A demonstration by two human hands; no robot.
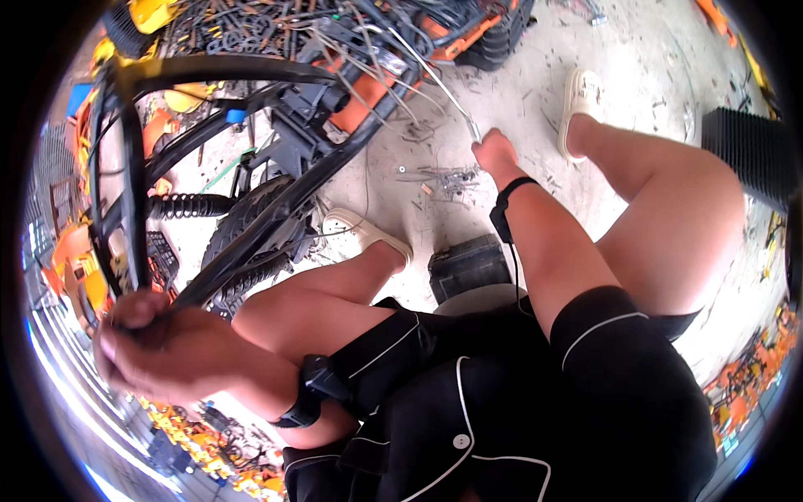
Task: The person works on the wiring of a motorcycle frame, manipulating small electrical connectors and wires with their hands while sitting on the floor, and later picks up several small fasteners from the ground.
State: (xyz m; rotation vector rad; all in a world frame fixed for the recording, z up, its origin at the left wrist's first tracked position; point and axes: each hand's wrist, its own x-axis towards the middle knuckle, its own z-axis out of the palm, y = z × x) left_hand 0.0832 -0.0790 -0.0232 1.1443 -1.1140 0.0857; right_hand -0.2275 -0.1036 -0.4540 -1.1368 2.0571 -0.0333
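At the lower left, my left hand point(163, 347) is closed around the corner of a black tubular vehicle frame point(276, 209). Bars of the frame run from that hand toward the upper middle. My right hand point(497, 156) is closed on the near end of a long, thin metal rod-like tool point(435, 79). The tool slants up and left, its far end over the orange and black vehicle parts; whether it touches them I cannot tell. A black coil spring point(191, 206) and a knobby tire point(251, 222) lie beneath the frame.
A heap of metal hardware point(242, 33) fills the top left. Small metal pieces point(452, 180) are scattered on the concrete floor between my feet. A black box point(468, 266) stands before my seat. A ribbed black block point(744, 155) is beside my right knee. Orange and yellow parts point(757, 360) pile up behind.
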